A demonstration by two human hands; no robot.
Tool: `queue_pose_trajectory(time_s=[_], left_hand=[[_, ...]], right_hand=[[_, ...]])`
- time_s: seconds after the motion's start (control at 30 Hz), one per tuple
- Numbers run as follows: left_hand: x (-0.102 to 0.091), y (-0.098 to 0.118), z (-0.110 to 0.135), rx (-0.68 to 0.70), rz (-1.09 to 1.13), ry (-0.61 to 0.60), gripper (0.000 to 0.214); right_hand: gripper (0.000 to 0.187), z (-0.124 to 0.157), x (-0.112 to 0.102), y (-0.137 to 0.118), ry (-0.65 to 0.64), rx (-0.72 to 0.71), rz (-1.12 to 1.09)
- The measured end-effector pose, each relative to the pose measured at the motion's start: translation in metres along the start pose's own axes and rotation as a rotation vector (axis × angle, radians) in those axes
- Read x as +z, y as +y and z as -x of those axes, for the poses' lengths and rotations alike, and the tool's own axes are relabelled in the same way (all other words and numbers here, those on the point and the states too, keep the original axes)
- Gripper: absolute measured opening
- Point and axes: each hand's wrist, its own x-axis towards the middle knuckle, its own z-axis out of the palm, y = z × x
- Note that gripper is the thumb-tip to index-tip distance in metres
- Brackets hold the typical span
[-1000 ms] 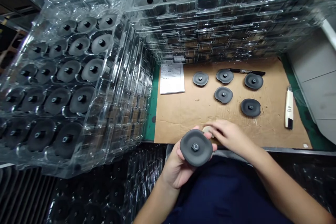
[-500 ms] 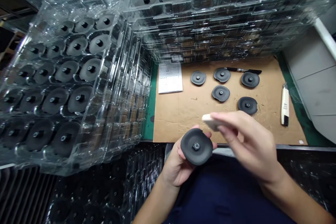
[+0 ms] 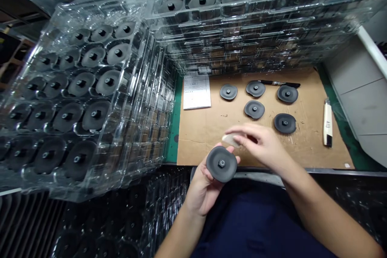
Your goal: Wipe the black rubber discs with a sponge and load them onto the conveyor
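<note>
My left hand [image 3: 203,188] holds a dark grey round rubber-like disc [image 3: 228,170] with a small hollow stub at its centre, stub side up. Its fingers wrap beneath and behind the disc. Just above the disc's far edge, my right hand [image 3: 256,142] pinches a small whitish block [image 3: 230,140], blurred, perhaps an eraser. Whether the block touches the disc I cannot tell. Beyond my hands several similar discs lie on a brown cardboard sheet [image 3: 196,137], among them one disc [image 3: 284,123] to the right of my right hand.
Clear plastic trays [image 3: 121,129] full of such discs are stacked at the left. Another tray stack [image 3: 256,28] stands at the back. A printed paper slip [image 3: 197,98], a black marker [image 3: 279,83] and a cream cutter knife [image 3: 327,125] lie on the cardboard. A pale panel [image 3: 359,88] borders the right.
My right hand has moved left with the whitish block, closer to the disc's far edge. The disc in my left hand has turned and shifted slightly left and up. The view has shifted a little.
</note>
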Motion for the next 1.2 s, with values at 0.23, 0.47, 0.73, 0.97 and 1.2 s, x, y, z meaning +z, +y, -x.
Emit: queue_pose_trajectory(time_s=[0.23,0.47,0.73,0.97,1.2], left_hand=[[-0.005,0.002,0.003,-0.058,0.126,-0.062,0.056],[-0.003,0.003,0.0,-0.094,0.217,-0.123,0.052],[-0.004,0.002,-0.001,-0.13,0.18,-0.109,0.058],[-0.002,0.0,0.001,-0.11,0.156,-0.106,0.056],[0.004,0.003,0.003,-0.002,0.06,-0.056,0.058]], right_hand=[[0.024,0.009,0.038,0.055,0.03,0.097,0.061],[0.026,0.027,0.04,0.055,0.115,0.117,0.07],[0.024,0.04,0.028,0.061,0.088,0.128,0.056],[0.036,0.029,0.051,0.058,0.096,0.208,0.133],[0.032,0.018,0.073,0.055,0.0,0.155,0.107]])
